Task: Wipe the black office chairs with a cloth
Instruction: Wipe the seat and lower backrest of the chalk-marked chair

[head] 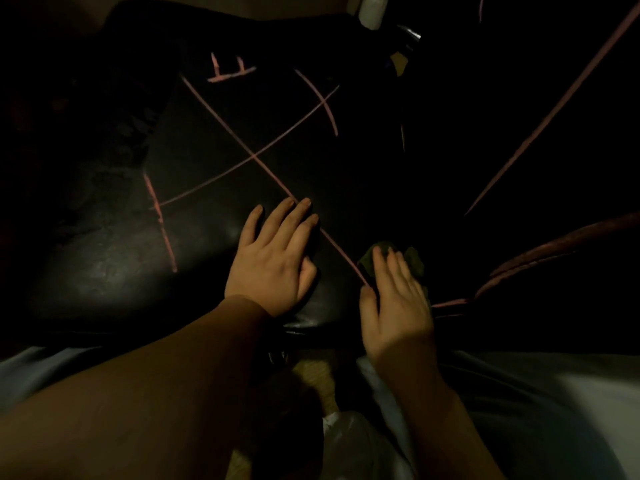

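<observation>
Left of both hands, black chair seat (194,209) fills the view, glossy, its surface cracked and worn along the far-left side. Pink lines (254,155) cross on it in a big X, with short strokes beyond the fingertips and one line down the left side. Left hand (273,261) lies palm down on the seat near its front edge, fingers straight and slightly spread, holding nothing; one long pink line passes under its fingertips. Between the forearms, below the hands: tan floor (311,368) and a clear plastic bag (346,441). Far beyond the hands, a white object (372,8), cut off by the top edge. Right hand (394,306) is just right of the left, palm down, fingers straight and close together, pressing on a dark green cloth (415,261) bunched under them; the cloth pokes out past the fingertips and right side. Right of that hand, a second dark surface (502,81) with a long pink stroke (554,109); too dark to tell what it is.
</observation>
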Available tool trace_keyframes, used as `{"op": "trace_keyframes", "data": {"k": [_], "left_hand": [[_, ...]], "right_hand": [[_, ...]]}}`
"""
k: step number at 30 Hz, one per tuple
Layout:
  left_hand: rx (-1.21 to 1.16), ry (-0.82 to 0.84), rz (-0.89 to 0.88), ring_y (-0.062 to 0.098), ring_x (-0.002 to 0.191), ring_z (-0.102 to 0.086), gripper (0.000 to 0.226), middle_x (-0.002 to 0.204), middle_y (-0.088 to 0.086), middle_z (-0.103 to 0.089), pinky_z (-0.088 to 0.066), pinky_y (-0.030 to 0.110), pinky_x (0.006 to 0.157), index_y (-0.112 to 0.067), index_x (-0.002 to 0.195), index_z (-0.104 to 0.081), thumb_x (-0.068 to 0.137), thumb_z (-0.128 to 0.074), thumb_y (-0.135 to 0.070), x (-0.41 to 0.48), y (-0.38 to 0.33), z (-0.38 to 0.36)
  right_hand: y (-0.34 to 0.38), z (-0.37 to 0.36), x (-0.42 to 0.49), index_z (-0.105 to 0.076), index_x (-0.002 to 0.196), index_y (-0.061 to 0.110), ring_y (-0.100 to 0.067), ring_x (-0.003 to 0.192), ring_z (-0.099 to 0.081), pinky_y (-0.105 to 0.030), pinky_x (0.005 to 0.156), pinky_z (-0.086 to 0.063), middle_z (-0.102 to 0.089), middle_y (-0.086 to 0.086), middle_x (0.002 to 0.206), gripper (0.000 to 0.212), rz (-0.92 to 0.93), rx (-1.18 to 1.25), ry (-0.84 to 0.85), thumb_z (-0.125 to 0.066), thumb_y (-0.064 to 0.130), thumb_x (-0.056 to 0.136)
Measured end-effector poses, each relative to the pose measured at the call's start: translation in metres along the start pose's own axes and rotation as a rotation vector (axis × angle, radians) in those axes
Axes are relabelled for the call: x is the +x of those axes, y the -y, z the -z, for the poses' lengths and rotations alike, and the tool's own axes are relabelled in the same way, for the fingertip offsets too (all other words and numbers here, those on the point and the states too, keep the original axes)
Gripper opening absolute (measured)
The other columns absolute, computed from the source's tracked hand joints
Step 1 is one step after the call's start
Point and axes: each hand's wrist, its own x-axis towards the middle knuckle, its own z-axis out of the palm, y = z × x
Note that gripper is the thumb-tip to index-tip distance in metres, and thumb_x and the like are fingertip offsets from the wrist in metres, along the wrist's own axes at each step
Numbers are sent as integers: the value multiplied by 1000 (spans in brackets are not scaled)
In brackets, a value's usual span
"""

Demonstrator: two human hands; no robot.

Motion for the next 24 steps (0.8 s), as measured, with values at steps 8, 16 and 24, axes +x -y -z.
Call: {"op": "trace_keyframes", "data": {"k": [8, 16, 24], "left_hand": [[-16, -34, -2, 26, 139, -37, 57, 147, 9, -44, -22, 52, 114, -11, 134, -53, 83, -40, -33, 0, -2, -3], [-8, -76, -4, 26, 138, -38, 56, 147, 9, -45, -25, 52, 112, -10, 132, -56, 81, -41, -30, 1, -1, -6], [-12, -91, -27, 27, 137, -40, 56, 146, 10, -46, -25, 52, 112, -10, 131, -57, 81, -42, -30, -1, 3, -5]], "right_hand": [[12, 7, 129, -31, 150, 19, -16, 146, -20, -36, 119, -15, -27, -4, 158, 59, 6, -75, 47, -18, 32, 95], [31, -3, 230, -33, 149, 25, -13, 146, -18, -41, 120, -10, -27, 2, 158, 48, -54, -21, 5, -29, 23, 102], [32, -7, 189, -25, 151, 30, -13, 148, -8, -45, 120, -5, -19, 6, 160, 50, -36, -87, -2, -30, 24, 102]]}}
